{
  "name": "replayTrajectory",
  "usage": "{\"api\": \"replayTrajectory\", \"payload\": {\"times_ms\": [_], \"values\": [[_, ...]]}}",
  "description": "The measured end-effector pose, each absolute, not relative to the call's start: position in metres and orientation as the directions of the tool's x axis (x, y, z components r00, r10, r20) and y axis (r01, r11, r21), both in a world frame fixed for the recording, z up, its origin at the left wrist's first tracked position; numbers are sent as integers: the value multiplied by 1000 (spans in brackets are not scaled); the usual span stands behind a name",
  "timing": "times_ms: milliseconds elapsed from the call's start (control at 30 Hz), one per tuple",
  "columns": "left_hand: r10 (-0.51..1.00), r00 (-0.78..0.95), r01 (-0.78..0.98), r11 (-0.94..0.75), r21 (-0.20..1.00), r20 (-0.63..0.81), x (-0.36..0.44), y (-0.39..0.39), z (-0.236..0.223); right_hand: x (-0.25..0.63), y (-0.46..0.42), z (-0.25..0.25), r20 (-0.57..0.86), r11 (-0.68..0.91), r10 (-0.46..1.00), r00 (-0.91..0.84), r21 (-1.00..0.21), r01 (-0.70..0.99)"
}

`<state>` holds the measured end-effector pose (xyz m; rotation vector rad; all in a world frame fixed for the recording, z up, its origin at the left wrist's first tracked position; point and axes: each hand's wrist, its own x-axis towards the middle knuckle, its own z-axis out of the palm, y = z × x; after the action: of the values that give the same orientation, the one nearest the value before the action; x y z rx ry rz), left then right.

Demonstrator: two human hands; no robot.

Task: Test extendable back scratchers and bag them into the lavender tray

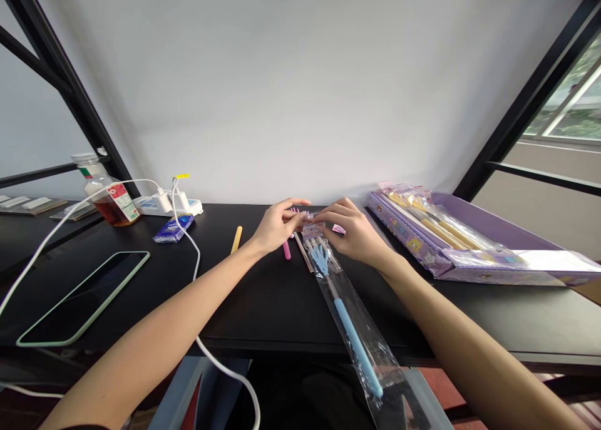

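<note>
The left hand [279, 225] and right hand [354, 230] nearly meet at the top of a plastic sleeve [370, 361], grip unclear; inside, a blue back scratcher [350, 330] lies slanted across the black desk [263, 311]

Two hands [277, 226] [357, 233]; one bagged back scratcher [350, 333] (blue-handled); one phone [82, 298]; one bottle [111, 201].

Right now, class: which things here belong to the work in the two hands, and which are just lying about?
Belonging: left hand, right hand, pink item, bagged blue scratcher, pink stick.

Lying about: phone, bottle, power strip, blue packet, yellow stick, purple tray.
</note>
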<state>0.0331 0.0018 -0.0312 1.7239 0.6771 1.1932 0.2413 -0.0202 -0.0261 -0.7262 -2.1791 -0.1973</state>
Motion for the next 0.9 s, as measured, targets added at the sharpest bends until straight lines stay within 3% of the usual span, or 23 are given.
{"api": "replayTrajectory", "payload": {"times_ms": [367, 533, 633, 733, 833, 900], "values": [[830, 353, -96, -428, 899, 432, 32, 4, -32, 240, -25, -25, 722, 779, 478, -501, -85, 621], [844, 363, 20, -431, 902, 395, 32, 2, -30, 242, -24, -21, 714, 707, 605, -352, -279, 650], [808, 388, 163, -533, 830, 442, 30, 3, -33, 245, -23, -20, 583, 630, 736, -344, -403, 664], [745, 452, 309, -647, 697, 491, 29, 3, -38, 249, -22, -19, 352, 548, 834, -425, -432, 717], [712, 544, 460, -695, 552, 444, 28, 0, -40, 253, -22, -18, 145, 525, 843, -517, -425, 737], [717, 590, 512, -687, 515, 371, 27, -3, -38, 255, -23, -17, 80, 517, 839, -538, -427, 742]]}}
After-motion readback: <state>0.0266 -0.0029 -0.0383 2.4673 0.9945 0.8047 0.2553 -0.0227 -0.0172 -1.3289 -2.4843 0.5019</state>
